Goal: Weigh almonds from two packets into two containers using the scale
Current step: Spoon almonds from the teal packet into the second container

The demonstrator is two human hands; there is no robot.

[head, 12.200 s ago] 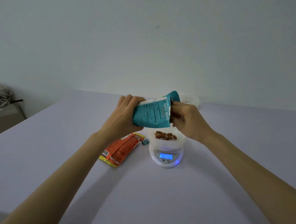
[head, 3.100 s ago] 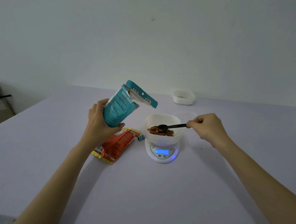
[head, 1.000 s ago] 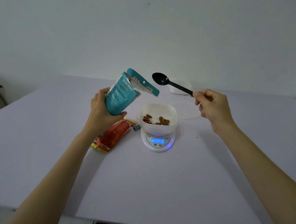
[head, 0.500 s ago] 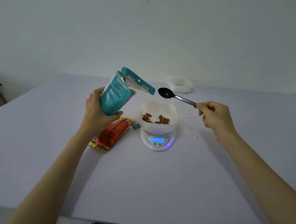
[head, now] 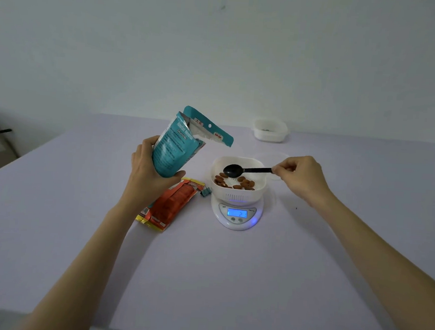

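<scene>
I see the pale table [head: 229,281] filling most of the view, with both forearms reaching in over it. My operator's left hand [head: 148,175] is wrapped around the lower half of the teal packet [head: 172,152], holding it upright above the table with its torn top flap hanging open toward the right. Below that hand the orange packet [head: 172,204] lies flat on the table. Just to its right stands the white scale [head: 237,215], its blue display lit, carrying a white container [head: 237,196]. A second white container [head: 270,136] sits well back near the far edge. The right hand [head: 303,176] pinches the handle end of a black spoon [head: 239,170], its bowl inside the container on the scale, above the almonds [head: 246,184] scattered on the bottom. A small teal clip [head: 205,191] lies between the orange packet and the scale.
</scene>
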